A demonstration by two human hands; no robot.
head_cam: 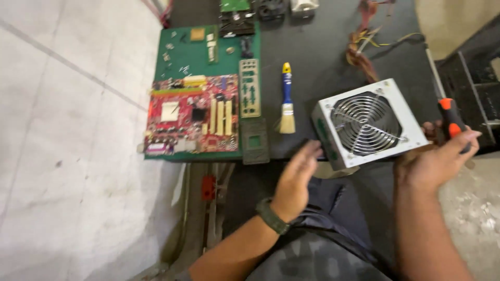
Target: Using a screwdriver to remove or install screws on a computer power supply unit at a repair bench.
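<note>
A silver computer power supply (367, 125) with a round fan grille lies on the dark table's near edge. My left hand (296, 179) hovers with fingers apart just left of its near corner, blurred, holding nothing; a dark watch sits on that wrist. My right hand (435, 161) is at the unit's right side and grips a screwdriver (451, 118) with an orange and black handle, which points up and away. I cannot tell if either hand touches the casing.
A red motherboard (192, 114) lies on a green mat (192, 52) at left, with a metal port plate (249, 88) beside it. A blue-handled brush (286, 99) lies mid-table. Coloured wires (364, 47) trail at the back. Fans and parts line the far edge.
</note>
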